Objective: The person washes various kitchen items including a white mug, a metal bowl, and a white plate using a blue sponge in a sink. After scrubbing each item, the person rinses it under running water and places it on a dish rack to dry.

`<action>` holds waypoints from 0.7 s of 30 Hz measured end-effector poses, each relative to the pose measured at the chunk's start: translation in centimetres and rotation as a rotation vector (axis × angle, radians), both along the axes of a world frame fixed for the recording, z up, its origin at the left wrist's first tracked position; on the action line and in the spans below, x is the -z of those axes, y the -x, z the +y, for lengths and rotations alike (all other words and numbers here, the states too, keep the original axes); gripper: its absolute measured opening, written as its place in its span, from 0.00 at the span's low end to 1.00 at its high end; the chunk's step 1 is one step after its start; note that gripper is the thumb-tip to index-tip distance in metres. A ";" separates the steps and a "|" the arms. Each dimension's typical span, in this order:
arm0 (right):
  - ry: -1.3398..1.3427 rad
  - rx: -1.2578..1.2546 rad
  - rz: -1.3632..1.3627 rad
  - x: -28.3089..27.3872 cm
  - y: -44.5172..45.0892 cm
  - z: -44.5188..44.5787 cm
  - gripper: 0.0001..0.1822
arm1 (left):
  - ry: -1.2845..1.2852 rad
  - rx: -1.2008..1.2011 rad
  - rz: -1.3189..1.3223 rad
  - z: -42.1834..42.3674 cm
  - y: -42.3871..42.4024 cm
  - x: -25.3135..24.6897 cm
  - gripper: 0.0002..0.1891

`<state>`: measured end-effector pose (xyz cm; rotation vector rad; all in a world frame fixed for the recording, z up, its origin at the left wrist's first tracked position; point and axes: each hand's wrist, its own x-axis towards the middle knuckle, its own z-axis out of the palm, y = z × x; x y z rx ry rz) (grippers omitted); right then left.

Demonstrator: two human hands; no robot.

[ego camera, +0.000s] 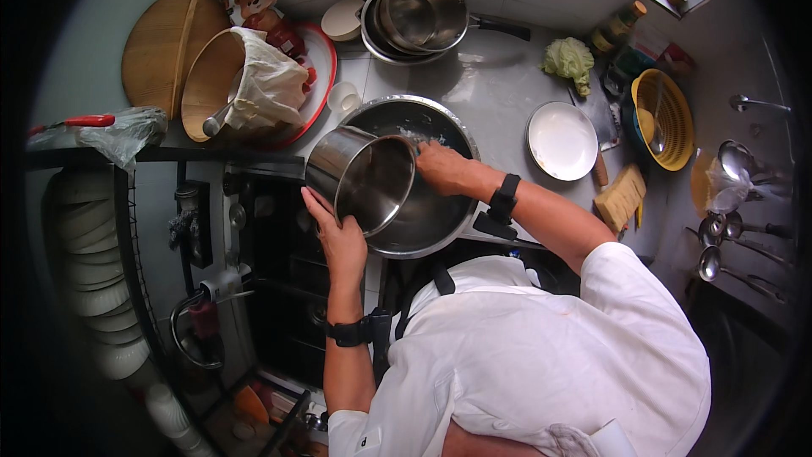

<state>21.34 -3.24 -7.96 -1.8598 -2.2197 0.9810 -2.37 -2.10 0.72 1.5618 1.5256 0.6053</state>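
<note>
My left hand (339, 231) grips the lower side of a stainless steel pot (375, 184), which is tilted over a large metal basin (438, 228) with its mouth facing right. My right hand (441, 167) is closed at the pot's right rim, above the basin. A bit of something blue shows at its fingertips; what the hand holds is mostly hidden. Small pale, shiny bits lie in the basin behind the right hand. The inside of the pot shows bare metal.
Stacked pans (422, 13) stand at the back. A wooden bucket with a cloth (269, 82) is at the left. To the right are white plates (562, 141), a leafy vegetable (569, 62), a cleaver (596, 117), a sponge (620, 198) and a yellow colander (671, 120).
</note>
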 end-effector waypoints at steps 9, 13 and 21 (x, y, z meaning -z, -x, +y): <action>-0.006 0.055 0.012 -0.1 0.0 -1.8 0.10 | -0.137 0.113 0.182 0.3 -1.4 2.6 0.46; -0.027 -0.001 -0.050 -0.4 -0.2 -1.5 0.10 | -0.174 0.113 0.205 0.5 -1.3 4.7 0.47; -0.078 0.079 0.197 -1.8 0.5 -0.6 0.13 | -0.124 0.131 0.151 0.0 -1.5 6.8 0.48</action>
